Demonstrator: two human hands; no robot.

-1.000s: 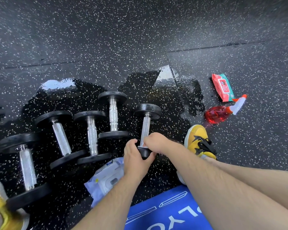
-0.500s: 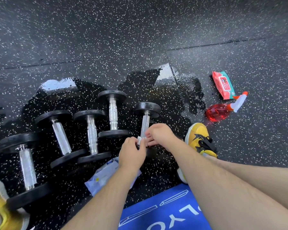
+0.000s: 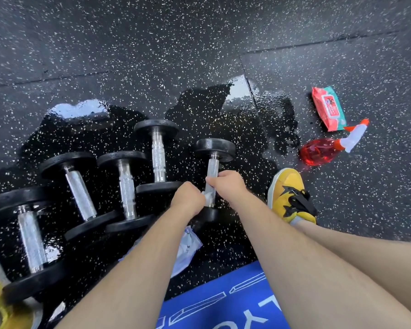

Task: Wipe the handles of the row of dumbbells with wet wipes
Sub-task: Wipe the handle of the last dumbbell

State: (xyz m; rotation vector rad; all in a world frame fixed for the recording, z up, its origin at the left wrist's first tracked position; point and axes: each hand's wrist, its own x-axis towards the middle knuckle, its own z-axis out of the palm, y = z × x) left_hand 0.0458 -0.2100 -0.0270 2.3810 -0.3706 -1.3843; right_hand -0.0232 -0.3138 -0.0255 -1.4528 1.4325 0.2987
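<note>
Your right hand (image 3: 228, 184) grips the last dumbbell handle (image 3: 212, 168) while your left hand (image 3: 188, 198) seemingly pinches the wipe (image 3: 208, 195): wrap fully, then twist.

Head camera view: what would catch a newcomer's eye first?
The left hand and right hand clutch the rightmost dumbbell with a white wipe, centre frame, ending a row on wet black floor. Right of them lie a red spray bottle and a yellow shoe.
</note>
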